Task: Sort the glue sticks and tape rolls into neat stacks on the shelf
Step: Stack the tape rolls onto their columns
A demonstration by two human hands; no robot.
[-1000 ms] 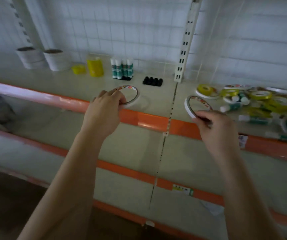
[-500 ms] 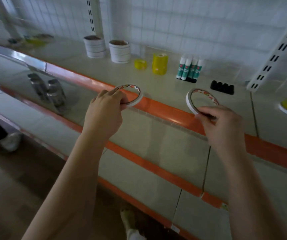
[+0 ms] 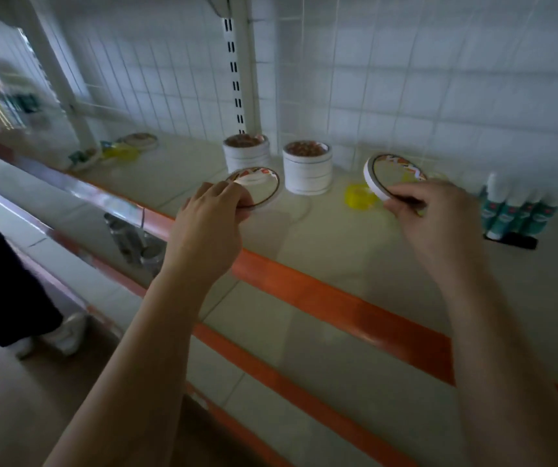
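Observation:
My left hand point(image 3: 208, 227) grips a thin white tape roll point(image 3: 265, 188) held nearly flat above the shelf point(image 3: 304, 237). In my right hand point(image 3: 435, 220) a second thin white tape roll point(image 3: 373, 178) is pinched at its lower rim and tilted up. Behind them, two stacks of white tape rolls point(image 3: 246, 153) point(image 3: 307, 166) stand at the back of the shelf. A small yellow tape roll point(image 3: 358, 197) lies between my hands. A row of green-and-white glue sticks point(image 3: 516, 210) stands upright at the right.
An orange rail point(image 3: 338, 294) runs along the shelf's front edge, with lower shelves beneath. Loose tape rolls and yellow items point(image 3: 119, 151) lie on the shelf at far left. A white slotted upright point(image 3: 235, 62) rises behind the stacks. A person's dark trouser leg and white shoe point(image 3: 65, 335) stand at left.
The view has swung left along the shelf. Both hands, each still holding its tape roll, now sit in front of the two white stacks; the pile of loose rolls at right has left the view.

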